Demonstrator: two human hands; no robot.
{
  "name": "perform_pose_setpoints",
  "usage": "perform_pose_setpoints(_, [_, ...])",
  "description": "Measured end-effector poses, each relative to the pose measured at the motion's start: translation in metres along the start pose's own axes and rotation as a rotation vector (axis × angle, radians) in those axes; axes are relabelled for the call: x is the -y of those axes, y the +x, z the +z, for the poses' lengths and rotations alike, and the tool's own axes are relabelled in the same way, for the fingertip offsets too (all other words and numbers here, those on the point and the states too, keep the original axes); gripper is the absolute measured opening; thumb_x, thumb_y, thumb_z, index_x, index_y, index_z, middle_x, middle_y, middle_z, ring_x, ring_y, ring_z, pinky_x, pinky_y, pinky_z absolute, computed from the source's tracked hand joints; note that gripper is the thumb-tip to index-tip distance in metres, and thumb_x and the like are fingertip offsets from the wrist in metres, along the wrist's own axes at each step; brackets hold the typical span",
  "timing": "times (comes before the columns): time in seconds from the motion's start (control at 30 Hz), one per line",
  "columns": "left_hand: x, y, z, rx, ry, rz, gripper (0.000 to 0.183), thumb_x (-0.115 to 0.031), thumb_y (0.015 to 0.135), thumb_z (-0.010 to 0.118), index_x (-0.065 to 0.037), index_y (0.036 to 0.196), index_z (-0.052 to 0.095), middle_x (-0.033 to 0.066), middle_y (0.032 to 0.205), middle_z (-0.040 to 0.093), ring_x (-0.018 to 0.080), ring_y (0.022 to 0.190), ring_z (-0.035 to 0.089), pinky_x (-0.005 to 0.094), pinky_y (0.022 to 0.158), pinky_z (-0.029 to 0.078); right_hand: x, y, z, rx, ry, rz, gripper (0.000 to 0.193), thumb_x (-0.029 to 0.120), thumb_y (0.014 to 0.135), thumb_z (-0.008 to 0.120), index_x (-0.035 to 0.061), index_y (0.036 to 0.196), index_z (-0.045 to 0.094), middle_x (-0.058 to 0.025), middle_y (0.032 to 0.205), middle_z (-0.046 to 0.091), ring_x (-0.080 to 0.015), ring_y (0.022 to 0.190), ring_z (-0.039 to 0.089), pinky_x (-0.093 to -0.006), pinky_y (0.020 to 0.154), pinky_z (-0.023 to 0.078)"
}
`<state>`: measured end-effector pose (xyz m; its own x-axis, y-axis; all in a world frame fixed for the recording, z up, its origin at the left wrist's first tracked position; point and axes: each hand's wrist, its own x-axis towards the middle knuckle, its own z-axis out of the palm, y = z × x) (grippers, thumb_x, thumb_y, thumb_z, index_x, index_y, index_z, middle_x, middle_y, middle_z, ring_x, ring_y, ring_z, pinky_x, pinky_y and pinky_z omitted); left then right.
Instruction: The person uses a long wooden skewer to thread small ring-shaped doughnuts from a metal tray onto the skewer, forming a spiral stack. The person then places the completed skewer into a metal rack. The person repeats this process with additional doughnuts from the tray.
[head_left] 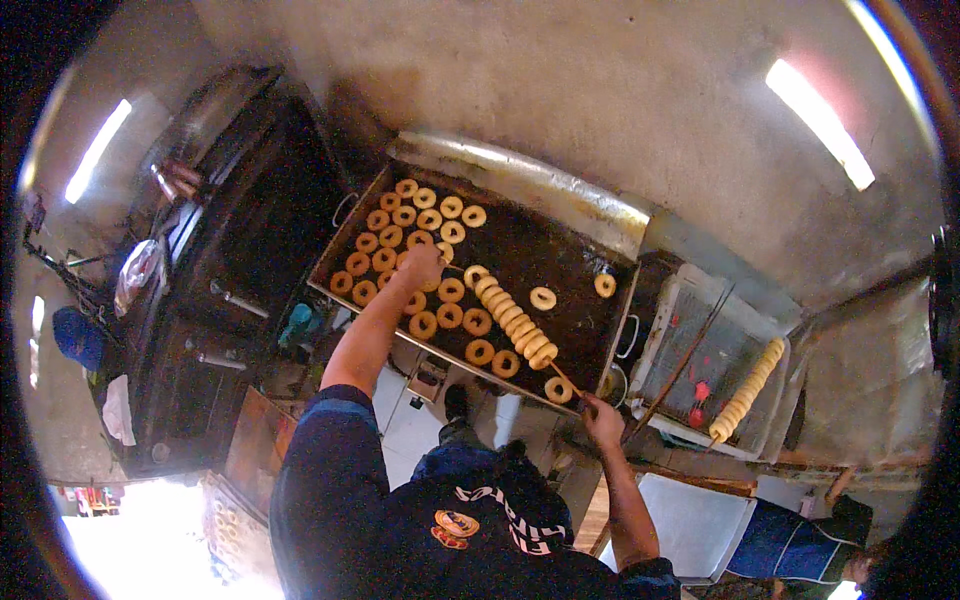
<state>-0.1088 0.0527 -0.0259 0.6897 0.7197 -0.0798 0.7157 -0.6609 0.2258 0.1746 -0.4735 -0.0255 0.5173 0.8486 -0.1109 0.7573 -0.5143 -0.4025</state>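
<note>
While our right hand (603,424) grips the wooden stick (567,379) by the fryer pan's (619,330) near-right corner, our left hand (422,264) is at its other end, over the pan's left half; we cannot tell whether those fingers close. Strung dough rings (513,323) line the stick above the pan's middle. We'd best keep it low, sliding rings off singly, clear of the loose rings (478,322).

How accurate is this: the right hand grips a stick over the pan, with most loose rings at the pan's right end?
Wrong end: the head view shows most loose rings at the left end of the pan. The right hand does grip a stick over it.
</note>
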Motion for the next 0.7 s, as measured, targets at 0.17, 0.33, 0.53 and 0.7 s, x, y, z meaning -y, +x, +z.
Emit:
perform_pose_setpoints(0.17, [0.036,0.003,-0.063,0.120,-0.162,0.016,0.033,-0.034,0.100,0.065,-0.003,0.107,0.074,0.0179,0.095,0.075,0.0377,0.086,0.070,0.0505,0.076,0.055,-0.024,0.016,0.038,-0.011,0.164,0.036,0.034,0.022,0.099,0.067,0.0162,0.131,0.074,-0.0067,0.084,0.075,-0.0197,0.067,0.067,-0.0340,0.067,0.054])
perform_pose_setpoints(0.33, [0.011,-0.065,-0.144,-0.083,-0.100,0.188,0.033,-0.034,0.096,0.067,-0.003,0.104,0.073,0.0230,0.092,0.073,0.0409,0.086,0.071,0.0520,0.074,0.054,-0.041,-0.012,0.021,-0.116,0.624,-0.123,0.028,0.011,0.102,0.065,0.0019,0.127,0.074,-0.0014,0.081,0.071,-0.0090,0.066,0.058,-0.0263,0.063,0.047])
perform_pose_setpoints(0.53, [-0.070,-0.126,-0.073,-0.002,-0.169,0.087,0.032,-0.036,0.091,0.071,-0.004,0.096,0.074,0.0242,0.085,0.072,0.0457,0.082,0.071,0.0544,0.075,0.057,-0.041,-0.048,-0.044,0.040,0.069,-0.009,0.030,0.020,0.094,0.070,0.0209,0.122,0.079,-0.0101,0.092,0.078,-0.0214,0.074,0.075,-0.0359,0.068,0.057])
perform_pose_setpoints(0.7, [-0.106,-0.158,-0.013,0.045,0.065,0.046,0.027,-0.029,0.092,0.068,-0.002,0.093,0.073,0.0232,0.086,0.074,0.0431,0.085,0.073,0.0532,0.074,0.060,-0.030,-0.067,-0.134,0.133,-0.148,-0.072,0.027,0.026,0.093,0.068,0.0250,0.118,0.079,-0.0106,0.093,0.077,-0.0330,0.078,0.074,-0.0458,0.069,0.059])
